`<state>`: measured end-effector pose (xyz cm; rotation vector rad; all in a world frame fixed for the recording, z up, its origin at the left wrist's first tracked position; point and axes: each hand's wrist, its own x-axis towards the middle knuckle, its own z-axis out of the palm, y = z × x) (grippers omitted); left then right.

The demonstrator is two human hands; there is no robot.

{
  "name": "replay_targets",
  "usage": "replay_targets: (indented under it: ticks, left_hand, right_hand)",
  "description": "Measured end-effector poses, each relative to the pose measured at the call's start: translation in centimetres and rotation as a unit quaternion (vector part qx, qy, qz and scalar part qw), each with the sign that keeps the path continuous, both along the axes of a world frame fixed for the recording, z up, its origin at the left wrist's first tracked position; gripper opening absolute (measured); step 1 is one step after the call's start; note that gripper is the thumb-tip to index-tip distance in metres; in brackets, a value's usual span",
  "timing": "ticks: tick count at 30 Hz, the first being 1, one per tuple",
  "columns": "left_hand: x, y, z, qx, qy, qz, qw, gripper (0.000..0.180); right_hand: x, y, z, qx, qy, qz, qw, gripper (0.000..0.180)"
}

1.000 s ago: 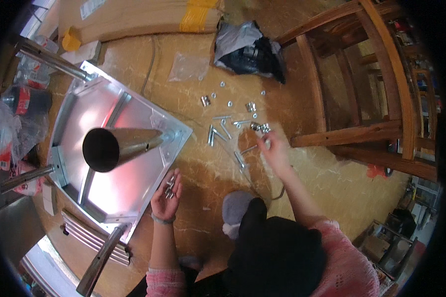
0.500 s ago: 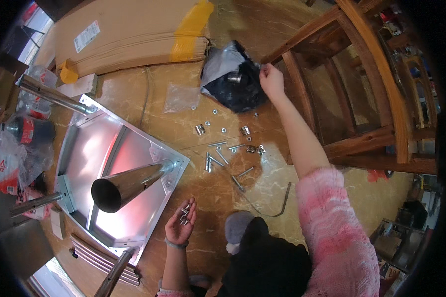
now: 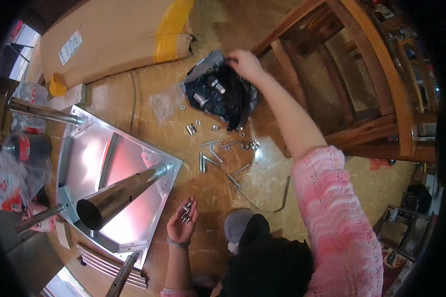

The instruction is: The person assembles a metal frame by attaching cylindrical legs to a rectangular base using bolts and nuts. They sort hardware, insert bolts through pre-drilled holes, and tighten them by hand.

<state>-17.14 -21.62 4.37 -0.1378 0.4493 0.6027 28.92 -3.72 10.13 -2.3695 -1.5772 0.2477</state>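
Several small metal screws (image 3: 186, 214) lie in the upturned palm of my left hand (image 3: 180, 226), whose fingers curl loosely around them. It hovers beside the near right edge of an upturned metal tabletop (image 3: 115, 171) with steel tube legs. Farther off, my right hand (image 3: 245, 64) pinches the rim of a black and grey plastic bag (image 3: 233, 101). Inside the opened bag, shiny cylindrical metal fittings (image 3: 217, 85) show. Between my hands, several long bolts (image 3: 203, 162), nuts (image 3: 215, 127) and short metal fittings (image 3: 191, 129) are scattered on the floor.
At the far left lies a large cardboard box (image 3: 109, 39) with yellow tape. A wooden chair frame (image 3: 376, 64) borders the right side. Curved metal tubes (image 3: 114, 267) lie by the tabletop's near edge, a bent rod (image 3: 286, 193) right of the bolts. Bottles in plastic (image 3: 32, 148) stand left.
My right hand has pulled the bag's rim up and to the left, so the bag gapes wider and more fittings show. My left hand stays in place with the screws.
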Motion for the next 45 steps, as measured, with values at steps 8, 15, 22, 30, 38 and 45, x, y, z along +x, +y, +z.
replay_targets:
  ticks: [8,15,22,30,38,45]
  left_hand:
    - [0.9,0.0,-0.4,0.019,0.017,-0.017,1.0,0.061]
    - [1.0,-0.7,-0.2,0.028,0.039,-0.025,0.999,0.06]
    - [0.7,-0.8,-0.7,0.015,0.015,-0.025,0.999,0.062]
    - [0.7,-0.8,-0.6,0.003,0.006,-0.02,1.0,0.062]
    - [-0.1,-0.8,-1.1,-0.013,-0.008,0.001,1.0,0.061]
    - [-0.1,-1.1,-1.1,-0.011,0.013,-0.013,1.0,0.063]
  right_hand:
    - [-1.3,3.6,5.0,0.127,-0.031,0.099,0.986,0.026]
    - [0.3,3.5,7.5,0.152,0.033,0.071,0.985,0.025]
    - [3.3,4.9,12.5,0.085,0.248,0.107,0.959,0.02]
    - [5.4,3.6,12.2,-0.007,-0.022,0.018,1.0,0.05]
    - [0.6,-12.7,4.3,-0.053,0.023,-0.068,0.996,0.029]
    - [-8.9,-21.7,-5.2,-0.172,0.144,-0.101,0.969,0.039]
